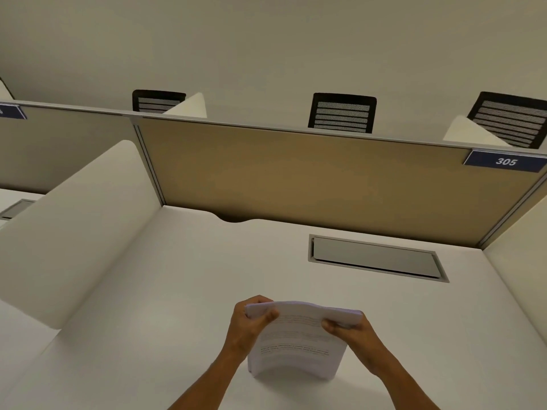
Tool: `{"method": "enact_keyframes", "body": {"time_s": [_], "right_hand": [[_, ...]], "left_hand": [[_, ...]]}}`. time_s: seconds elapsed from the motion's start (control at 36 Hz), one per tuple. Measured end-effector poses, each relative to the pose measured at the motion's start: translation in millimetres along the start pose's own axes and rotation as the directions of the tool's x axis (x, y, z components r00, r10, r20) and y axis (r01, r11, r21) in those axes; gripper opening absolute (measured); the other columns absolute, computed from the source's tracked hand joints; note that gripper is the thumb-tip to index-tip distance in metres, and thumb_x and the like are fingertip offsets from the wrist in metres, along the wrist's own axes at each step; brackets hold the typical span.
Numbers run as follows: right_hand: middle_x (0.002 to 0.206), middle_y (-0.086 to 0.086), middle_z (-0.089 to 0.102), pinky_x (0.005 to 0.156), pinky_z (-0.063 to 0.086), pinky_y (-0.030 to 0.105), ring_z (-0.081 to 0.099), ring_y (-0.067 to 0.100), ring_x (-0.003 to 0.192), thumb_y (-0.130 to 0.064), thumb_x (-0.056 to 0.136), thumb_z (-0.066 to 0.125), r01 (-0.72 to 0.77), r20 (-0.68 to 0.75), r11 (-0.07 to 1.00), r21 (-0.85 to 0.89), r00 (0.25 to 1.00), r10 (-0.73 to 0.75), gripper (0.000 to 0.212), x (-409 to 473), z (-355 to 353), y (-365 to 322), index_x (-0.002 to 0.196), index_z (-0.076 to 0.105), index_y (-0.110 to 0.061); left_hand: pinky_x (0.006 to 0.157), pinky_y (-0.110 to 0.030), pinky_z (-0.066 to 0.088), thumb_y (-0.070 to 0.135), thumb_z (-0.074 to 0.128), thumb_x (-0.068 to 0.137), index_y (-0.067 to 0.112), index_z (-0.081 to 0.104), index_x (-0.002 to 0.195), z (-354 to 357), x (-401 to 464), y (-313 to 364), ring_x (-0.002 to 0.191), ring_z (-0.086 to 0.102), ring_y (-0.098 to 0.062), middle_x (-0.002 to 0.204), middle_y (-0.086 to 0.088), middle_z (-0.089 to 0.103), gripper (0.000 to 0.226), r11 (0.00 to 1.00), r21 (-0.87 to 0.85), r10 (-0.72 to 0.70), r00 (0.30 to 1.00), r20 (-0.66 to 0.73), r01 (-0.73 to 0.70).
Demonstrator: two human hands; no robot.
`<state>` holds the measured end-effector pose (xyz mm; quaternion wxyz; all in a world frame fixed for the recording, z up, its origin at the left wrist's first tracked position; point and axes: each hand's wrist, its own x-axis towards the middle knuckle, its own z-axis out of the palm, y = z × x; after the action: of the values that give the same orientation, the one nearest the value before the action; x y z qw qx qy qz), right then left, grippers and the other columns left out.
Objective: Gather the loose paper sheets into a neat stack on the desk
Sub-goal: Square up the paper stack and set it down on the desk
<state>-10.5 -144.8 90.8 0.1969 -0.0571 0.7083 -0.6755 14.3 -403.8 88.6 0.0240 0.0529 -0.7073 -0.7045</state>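
- A blue plate (505,161) far ahead of my grip and to its right, on the tan divider panel (296,170), reads "305" in white.
- The paper stack (296,341) shows lines of printed text, too blurred to read.
- My left hand (251,324) pinches the stack's upper left corner, thumb on the printed face.
- My right hand (352,329) pinches the upper right corner the same way.
- The stack stands upright between my hands, long axis vertical, bottom edge on the white bench (148,306), bowed so its middle bulges.
- A grey hatch (376,257) is set into the bench beyond my right hand.
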Motion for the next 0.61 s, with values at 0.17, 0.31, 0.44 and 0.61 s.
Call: {"method": "enact_keyframes", "body": {"time_s": [0.17, 0.31, 0.44, 0.61], "right_hand": [[0.109, 0.011, 0.079, 0.080, 0.058, 0.031, 0.074, 0.024, 0.100, -0.037, 0.081, 0.080, -0.004, -0.001, 1.000, 0.011, 1.000, 0.004, 0.041, 0, 0, 1, 0.116, 0.078, -0.015], [0.110, 0.010, 0.079, 0.080, 0.059, 0.029, 0.074, 0.024, 0.103, -0.044, 0.075, 0.085, -0.018, -0.006, 0.999, 0.029, 1.000, 0.019, 0.048, -3, 4, 5, 0.114, 0.078, -0.017], [0.108, 0.008, 0.080, 0.079, 0.058, 0.027, 0.075, 0.021, 0.100, -0.049, 0.073, 0.086, -0.020, -0.021, 0.999, 0.032, 1.000, 0.021, 0.053, -3, 3, 4, 0.114, 0.078, -0.017], [0.110, 0.008, 0.079, 0.079, 0.059, 0.027, 0.075, 0.022, 0.102, -0.048, 0.075, 0.085, -0.018, -0.034, 0.999, 0.032, 0.999, 0.019, 0.052, -2, 1, 1, 0.117, 0.077, -0.019]], "left_hand": [[0.055, -0.023, 0.052, 0.066, 0.079, 0.058, 0.017, 0.076, 0.080, -2, -1, 2, 0.066, 0.069, -0.015, 0.071, -0.001, 0.072, 0.054, 1.000, 0.007, -0.013, 1.000, 0.024, 0.013], [0.058, -0.021, 0.052, 0.061, 0.079, 0.063, 0.017, 0.076, 0.085, 3, -6, 2, 0.069, 0.068, -0.013, 0.073, 0.001, 0.072, 0.049, 1.000, -0.006, -0.016, 1.000, 0.026, 0.016], [0.059, -0.021, 0.052, 0.058, 0.078, 0.065, 0.017, 0.076, 0.087, 5, -9, 1, 0.071, 0.069, -0.014, 0.075, -0.002, 0.073, 0.046, 0.999, -0.007, -0.045, 0.999, 0.028, 0.045], [0.065, -0.027, 0.059, 0.057, 0.080, 0.061, 0.027, 0.078, 0.093, 10, -12, -7, 0.082, 0.074, -0.019, 0.086, -0.004, 0.078, 0.045, 0.993, -0.064, -0.099, 0.995, -0.016, 0.098]]}}
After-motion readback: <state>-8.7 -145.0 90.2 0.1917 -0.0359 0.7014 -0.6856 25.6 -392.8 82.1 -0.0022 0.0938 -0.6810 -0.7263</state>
